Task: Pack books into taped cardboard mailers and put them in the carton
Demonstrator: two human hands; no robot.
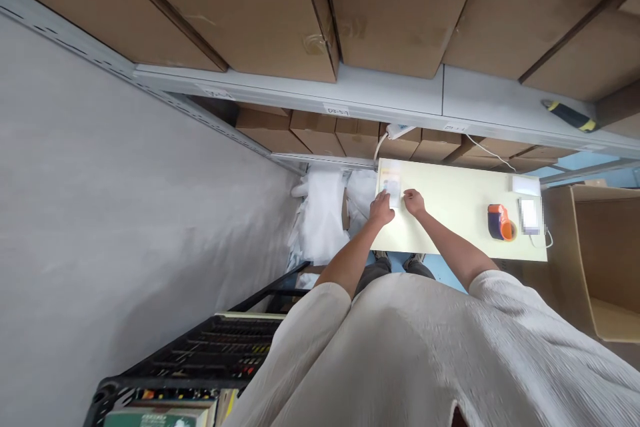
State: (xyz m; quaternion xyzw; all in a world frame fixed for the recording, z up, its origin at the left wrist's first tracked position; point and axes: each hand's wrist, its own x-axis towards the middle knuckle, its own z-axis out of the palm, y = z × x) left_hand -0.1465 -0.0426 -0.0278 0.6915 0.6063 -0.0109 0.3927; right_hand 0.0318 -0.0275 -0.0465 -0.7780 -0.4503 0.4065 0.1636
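At the left end of the pale yellow table lies a flat item in a clear plastic wrapper, perhaps a book; its print is too blurred to read. My left hand rests on its lower left part with the fingers stretched over it. Just to the right of the wrapper, my right hand is closed with the fingers curled in. Whatever those fingers may pinch is too small to see. A tape dispenser in orange and dark purple sits on the right part of the table.
Beside the dispenser are a phone-like device with a cable and a small white box. Shelves hold cardboard boxes and a utility knife. White plastic wrap, a black crate and an open carton flank me.
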